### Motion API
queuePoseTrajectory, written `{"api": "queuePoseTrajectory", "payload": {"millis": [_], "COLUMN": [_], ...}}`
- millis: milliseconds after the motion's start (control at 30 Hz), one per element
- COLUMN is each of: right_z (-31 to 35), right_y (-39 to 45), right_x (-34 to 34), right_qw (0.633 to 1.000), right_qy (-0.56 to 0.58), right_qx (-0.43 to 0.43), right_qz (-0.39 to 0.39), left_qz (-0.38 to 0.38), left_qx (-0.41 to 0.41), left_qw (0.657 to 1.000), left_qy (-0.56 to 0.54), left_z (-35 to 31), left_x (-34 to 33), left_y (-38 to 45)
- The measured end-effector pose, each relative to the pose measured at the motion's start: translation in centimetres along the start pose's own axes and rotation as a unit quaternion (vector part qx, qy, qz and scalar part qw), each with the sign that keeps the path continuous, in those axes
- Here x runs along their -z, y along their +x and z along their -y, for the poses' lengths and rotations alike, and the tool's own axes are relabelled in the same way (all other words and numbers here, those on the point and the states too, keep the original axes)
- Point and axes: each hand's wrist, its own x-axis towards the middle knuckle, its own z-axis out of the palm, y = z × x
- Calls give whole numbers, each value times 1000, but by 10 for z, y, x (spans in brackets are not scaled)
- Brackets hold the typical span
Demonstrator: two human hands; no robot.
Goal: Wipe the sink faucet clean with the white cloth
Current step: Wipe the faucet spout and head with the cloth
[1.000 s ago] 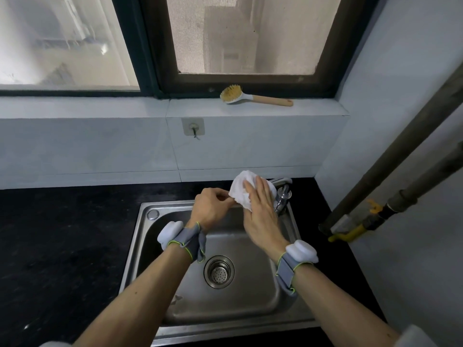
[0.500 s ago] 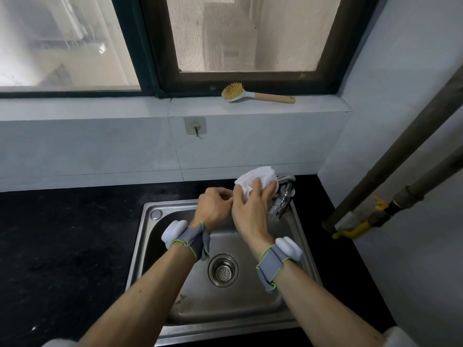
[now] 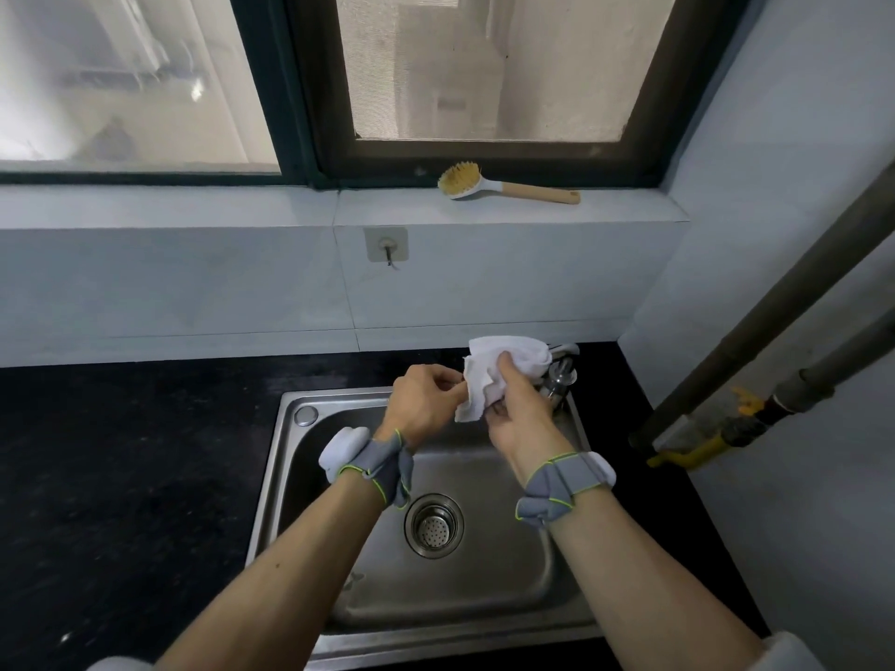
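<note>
A white cloth (image 3: 503, 365) is bunched over the chrome faucet (image 3: 559, 377) at the back right corner of the steel sink (image 3: 339, 602). My right hand (image 3: 520, 414) grips the cloth from below and presses it against the faucet, so most of the spout is hidden. My left hand (image 3: 426, 401) pinches the cloth's left edge with thumb and fingers. Only the faucet's handle and base show to the right of the cloth. Both wrists wear grey bands.
A wooden dish brush (image 3: 503, 186) lies on the window ledge above. A wall hook (image 3: 386, 245) sits on the tiled backsplash. Black countertop (image 3: 121, 477) surrounds the sink; the drain strainer (image 3: 433, 525) is mid-basin. Pipes with a yellow valve (image 3: 702, 450) run along the right wall.
My right hand turned from lying flat over the cloth to gripping it from below, and the cloth shifted right and up over the faucet. My left hand stayed on the cloth's edge.
</note>
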Motion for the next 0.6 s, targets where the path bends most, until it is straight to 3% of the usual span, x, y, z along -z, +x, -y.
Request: {"api": "queuePoseTrajectory", "payload": {"millis": [233, 600], "right_z": [-6, -15], "right_y": [14, 12], "right_x": [-5, -5], "right_qw": [997, 998], "right_qy": [14, -1], "right_qx": [-64, -10], "right_qz": [41, 56], "left_qz": [4, -11], "left_qx": [-23, -61], "left_qw": [999, 992], "left_qy": [24, 113], "left_z": [0, -9], "left_x": [0, -2], "left_y": [3, 6]}}
